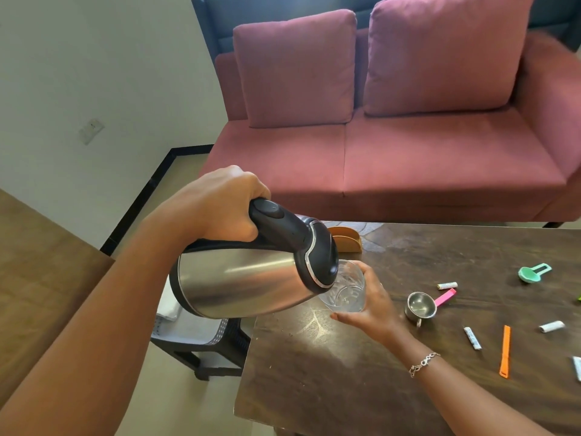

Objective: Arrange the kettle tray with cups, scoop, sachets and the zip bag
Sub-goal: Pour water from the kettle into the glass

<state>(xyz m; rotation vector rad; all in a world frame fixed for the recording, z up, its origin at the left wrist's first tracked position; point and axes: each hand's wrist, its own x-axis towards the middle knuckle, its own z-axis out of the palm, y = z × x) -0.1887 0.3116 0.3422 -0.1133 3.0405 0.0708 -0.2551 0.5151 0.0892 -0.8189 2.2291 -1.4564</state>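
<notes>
My left hand (pixel 226 209) grips the black handle of a steel kettle (pixel 239 284), tilted with its spout over a clear glass (pixel 347 287). My right hand (pixel 374 303) holds that glass near the left end of the dark wooden table (pixel 330 372). A small steel cup (pixel 419 306) stands just right of my hand, with a pink stick (pixel 445 298) behind it. White sachets (pixel 472 338) (pixel 447 285) (pixel 551 326) lie scattered on the table. A green scoop (pixel 531 273) rests at the far right.
An orange strip (pixel 505 350) lies on the table's right side. A tan holder (pixel 345 240) stands at the far left edge. A low black stool with a white cloth (pixel 191 328) sits left of the table. A pink sofa (pixel 408 158) is behind.
</notes>
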